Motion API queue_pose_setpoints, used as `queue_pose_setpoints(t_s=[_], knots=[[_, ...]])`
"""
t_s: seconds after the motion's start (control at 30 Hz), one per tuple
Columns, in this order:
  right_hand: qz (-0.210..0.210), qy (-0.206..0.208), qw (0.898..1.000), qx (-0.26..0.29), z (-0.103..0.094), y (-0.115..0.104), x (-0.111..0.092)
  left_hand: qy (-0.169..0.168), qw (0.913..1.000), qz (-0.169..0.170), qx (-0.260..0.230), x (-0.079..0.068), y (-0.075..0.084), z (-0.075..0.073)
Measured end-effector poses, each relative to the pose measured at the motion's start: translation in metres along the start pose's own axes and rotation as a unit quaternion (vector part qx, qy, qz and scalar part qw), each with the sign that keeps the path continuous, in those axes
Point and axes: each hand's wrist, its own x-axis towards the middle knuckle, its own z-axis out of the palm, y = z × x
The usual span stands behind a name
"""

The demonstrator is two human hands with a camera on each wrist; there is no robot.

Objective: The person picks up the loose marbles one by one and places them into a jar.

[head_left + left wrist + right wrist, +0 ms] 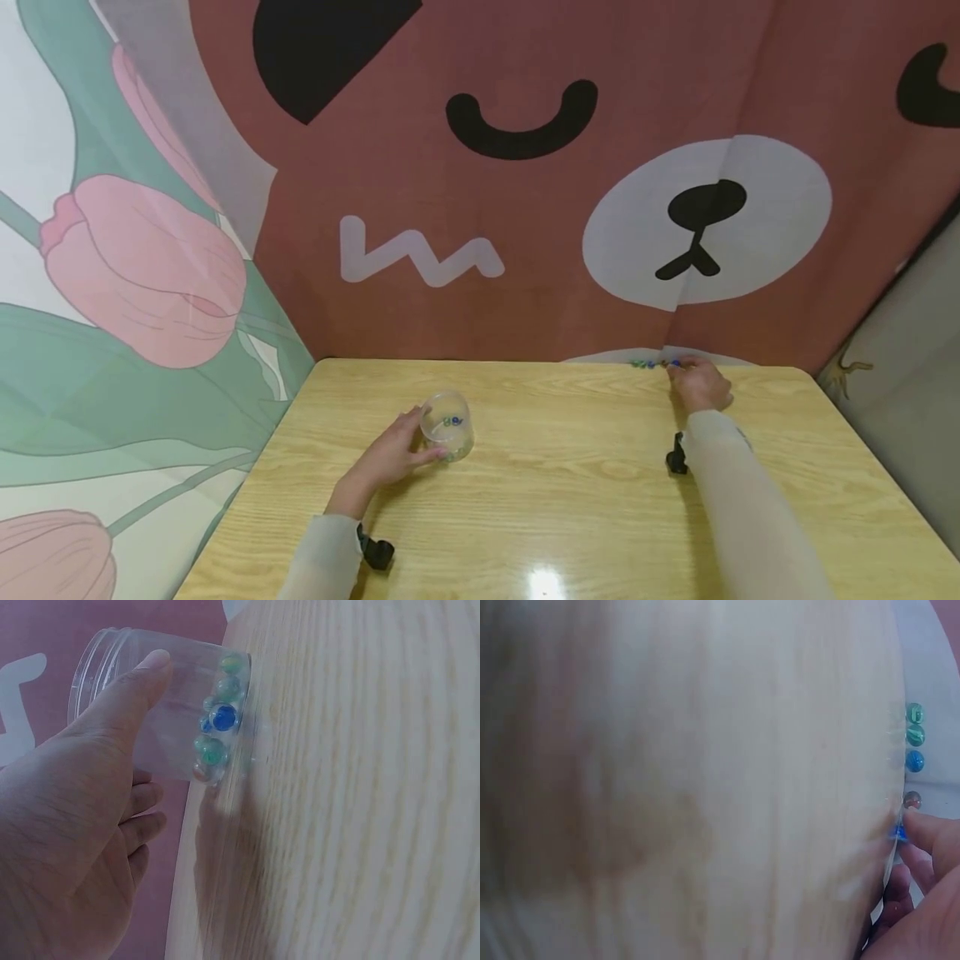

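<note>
A clear plastic jar (447, 427) stands upright on the table, with several green and blue marbles (223, 718) lying at its bottom. My left hand (390, 450) grips the jar from the left, thumb (154, 664) along its near side and the other fingers partly hidden behind it. At the table's far edge, my right hand (701, 385) pinches a blue marble (899, 832) between thumb and finger. Just beside those fingertips sits a reddish-brown marble (913, 799). Farther left along the same edge are another blue marble (915, 760) and two green marbles (915, 735).
The light wood table (555, 492) ends at a hanging cloth (525, 325) with a bear print, right behind the row of marbles. On the left hangs a tulip-print cloth (150, 275). A grey surface (915, 358) borders the table's right side.
</note>
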Motion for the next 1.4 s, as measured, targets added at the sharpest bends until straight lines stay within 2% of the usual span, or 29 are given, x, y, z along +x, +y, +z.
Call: queue_pose_setpoints(t_s=[0.3,0.6,0.8,1.03,1.4], knots=[[-0.002,0.020,1.000,0.003,0.002,0.000,0.002,0.004,0.9999,-0.003,0.009,-0.002,0.000,-0.001],[-0.003,0.012,1.000,0.012,0.001,0.005,0.003,-0.004,0.9999,-0.008,0.007,-0.002,0.002,-0.002],[-0.009,0.020,0.999,0.030,0.000,0.010,0.004,-0.001,1.0000,-0.007,-0.002,-0.002,0.002,-0.001],[-0.035,0.009,0.998,0.057,-0.010,0.008,-0.007,0.000,1.0000,-0.005,0.001,-0.001,0.003,-0.002],[-0.099,-0.010,0.992,0.074,-0.032,0.006,-0.026,0.004,0.9999,0.007,-0.010,-0.001,0.002,0.000]])
